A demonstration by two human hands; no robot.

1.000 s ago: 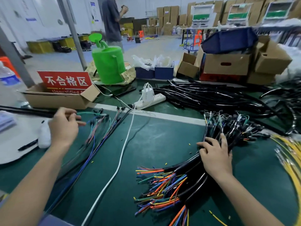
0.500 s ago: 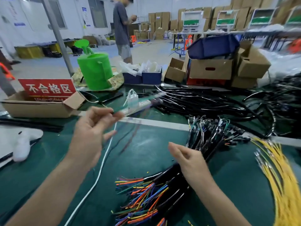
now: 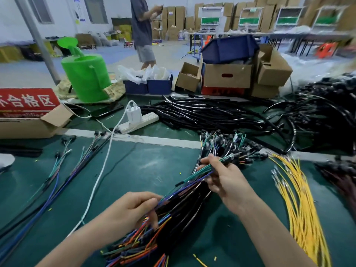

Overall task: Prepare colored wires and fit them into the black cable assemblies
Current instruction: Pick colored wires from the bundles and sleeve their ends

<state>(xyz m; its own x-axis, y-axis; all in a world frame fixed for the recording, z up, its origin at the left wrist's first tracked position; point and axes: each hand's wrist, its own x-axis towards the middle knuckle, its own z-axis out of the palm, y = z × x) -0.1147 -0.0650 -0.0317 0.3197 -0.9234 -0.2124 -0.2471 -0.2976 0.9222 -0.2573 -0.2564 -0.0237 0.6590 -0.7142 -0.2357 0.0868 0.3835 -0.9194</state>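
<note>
A thick bundle of black cable assemblies (image 3: 185, 207) lies on the green mat, its coloured wire ends (image 3: 134, 247) fanning toward me and its connector ends (image 3: 227, 145) pointing away. My left hand (image 3: 129, 211) grips the bundle near the coloured ends. My right hand (image 3: 225, 176) pinches a few green and blue wires (image 3: 196, 175) lifted out of the bundle's upper part. A loose sheaf of yellow wires (image 3: 300, 199) with metal terminals lies to the right.
Finished assemblies with blue and green wires (image 3: 55, 182) lie at left. A white cable (image 3: 100, 170) runs to a power strip (image 3: 138, 122). Behind are a pile of black cables (image 3: 208, 112), cardboard boxes (image 3: 227, 78), a green watering can (image 3: 86, 78), a red-signed box (image 3: 27, 114) and a standing person (image 3: 142, 29).
My left hand dropped from mid-air at the left down onto the bundle's coloured ends. My right hand rose from the bundle and now pinches green and blue wires.
</note>
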